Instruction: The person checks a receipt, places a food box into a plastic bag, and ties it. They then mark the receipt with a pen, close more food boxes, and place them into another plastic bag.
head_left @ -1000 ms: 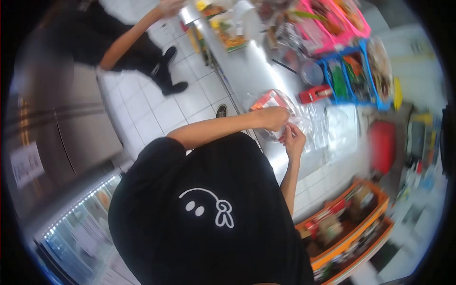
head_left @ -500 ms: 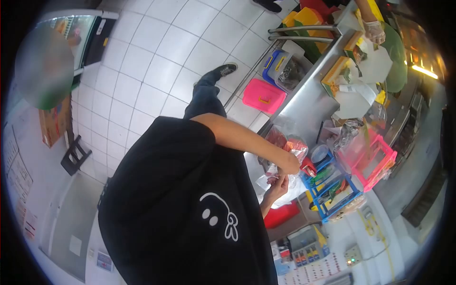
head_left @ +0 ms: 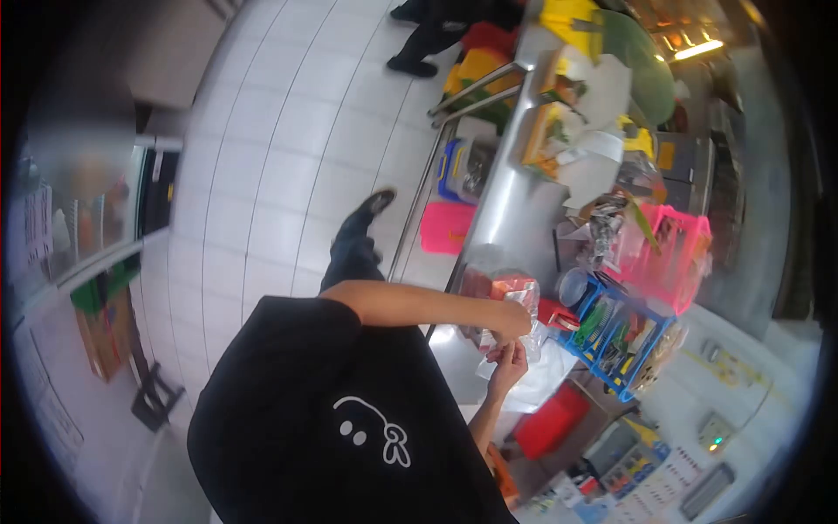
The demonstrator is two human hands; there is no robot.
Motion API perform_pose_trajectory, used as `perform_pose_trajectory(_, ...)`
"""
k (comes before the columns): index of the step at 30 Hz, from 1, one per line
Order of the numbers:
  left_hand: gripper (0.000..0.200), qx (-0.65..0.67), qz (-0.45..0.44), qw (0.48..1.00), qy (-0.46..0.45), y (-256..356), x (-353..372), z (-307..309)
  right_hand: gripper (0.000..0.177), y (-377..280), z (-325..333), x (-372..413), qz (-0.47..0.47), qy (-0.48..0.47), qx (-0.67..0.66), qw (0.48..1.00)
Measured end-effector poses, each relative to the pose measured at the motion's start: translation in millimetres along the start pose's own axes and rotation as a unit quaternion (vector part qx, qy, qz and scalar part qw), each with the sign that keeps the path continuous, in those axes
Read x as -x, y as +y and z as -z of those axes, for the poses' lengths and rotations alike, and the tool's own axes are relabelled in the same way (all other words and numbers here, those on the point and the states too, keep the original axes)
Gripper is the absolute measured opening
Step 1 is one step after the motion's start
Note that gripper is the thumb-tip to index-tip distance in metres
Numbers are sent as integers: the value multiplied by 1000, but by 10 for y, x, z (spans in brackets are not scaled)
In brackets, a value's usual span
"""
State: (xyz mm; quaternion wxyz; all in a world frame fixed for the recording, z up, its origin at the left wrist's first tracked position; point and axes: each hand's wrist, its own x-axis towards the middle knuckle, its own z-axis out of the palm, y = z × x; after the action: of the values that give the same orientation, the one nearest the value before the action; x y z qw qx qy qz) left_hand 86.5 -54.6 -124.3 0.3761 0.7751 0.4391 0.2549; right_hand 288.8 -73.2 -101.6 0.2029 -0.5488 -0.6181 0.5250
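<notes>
My left hand (head_left: 512, 321) reaches across from the upper side, with its fingers bent down at a clear plastic bag (head_left: 515, 288) that has red contents. Close against it, my right hand (head_left: 507, 362) comes up from below, its fingertips pinched together at the bag's edge. Both hands are closed and nearly touching; the exact grip is small and partly hidden. The bag lies on the steel counter (head_left: 489, 229), with white plastic sheeting (head_left: 543, 371) beside my right hand. Just past my left hand sits a red object (head_left: 557, 314), perhaps a stapler.
A blue basket (head_left: 602, 336) of utensils and a pink basket (head_left: 676, 258) stand beyond my hands. White papers and yellow boxes (head_left: 546, 131) lie farther along the counter. Below it are a pink lidded box (head_left: 447, 227) and other bins. A co-worker's legs (head_left: 428, 44) show at the top.
My view has turned, so the counter and its things sit further left. My hands stay together at the bag. The co-worker's gloved hand has left view, and more of their legs shows.
</notes>
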Motion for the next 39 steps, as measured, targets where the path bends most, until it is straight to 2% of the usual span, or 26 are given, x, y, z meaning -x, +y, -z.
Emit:
perform_pose_trajectory(2, 26, 0, 1, 1000, -28, 52, -71, -1, 28, 22, 23, 19, 8, 19, -23, 1000)
perform_pose_trajectory(4, 25, 0, 14, 1000, -2, -114, -182, -231, 27, 91, 23, -3, 2, 3, -68, 998)
perform_pose_trajectory(6, 22, -28, 10, 999, -39, -103, -190, -230, 26, 99, -26, 5, 11, 18, -96, 995)
perform_pose_trajectory(8, 24, -30, -2, 999, -21, -102, -188, -236, 24, 103, -72, 6, 30, 25, -62, 997)
perform_pose_trajectory(10, 23, -24, -2, 999, -26, 21, -99, -60, 25, 154, -88, 0, 44, 43, -86, 994)
perform_pose_trajectory(12, 23, -17, -3, 1000, -25, 62, -71, -19, 25, 120, -88, 32, 26, 53, -86, 995)
perform_pose_trajectory(14, 19, -30, -60, 998, 17, -5, -81, -50, 24, 47, -117, 36, 29, 65, -96, 993)
perform_pose_trajectory(15, 19, -43, -64, 997, 6, -28, -99, 22, 22, 10, -138, 38, 23, 68, -92, 993)
perform_pose_trajectory(19, 13, 3, -47, 998, -39, 16, -82, 66, 19, 72, -111, 26, 25, 60, -102, 993)
perform_pose_trajectory(21, 12, 33, -49, 998, -22, 21, -73, 126, 18, 92, -99, -13, 41, 69, -115, 990)
perform_pose_trajectory(22, 13, 47, -12, 998, -38, -41, -97, 103, 17, 107, -68, 0, 54, 74, -118, 989)
perform_pose_trajectory(23, 13, 68, 26, 996, -59, -110, -112, 17, 16, 230, -22, -57, 69, 63, -95, 991)
perform_pose_trajectory(25, 14, 28, -69, 997, 10, -190, -128, -78, 15, 258, -23, 1, 70, 62, -64, 994)
perform_pose_trajectory(28, 14, 10, -38, 999, -22, -126, -140, -15, 14, 219, -75, -7, 85, 60, -72, 992)
perform_pose_trajectory(32, 14, 33, -31, 998, -37, 10, -120, 125, 15, 137, -93, 56, 32, 103, -102, 989)
perform_pose_trajectory(33, 14, 40, -36, 997, -50, -17, -130, 136, 16, 149, -99, 48, 44, 103, -100, 989)
perform_pose_trajectory(34, 13, 23, -55, 998, -18, -38, -132, 122, 17, 177, -94, 54, 53, 107, -96, 988)
perform_pose_trajectory(36, 10, 15, -72, 997, 3, -91, -136, 16, 18, 9, -73, 91, 85, 114, 26, 989)
perform_pose_trajectory(39, 8, 28, -37, 998, -53, 21, -175, 127, 18, -55, -97, 114, 91, 147, 36, 984)
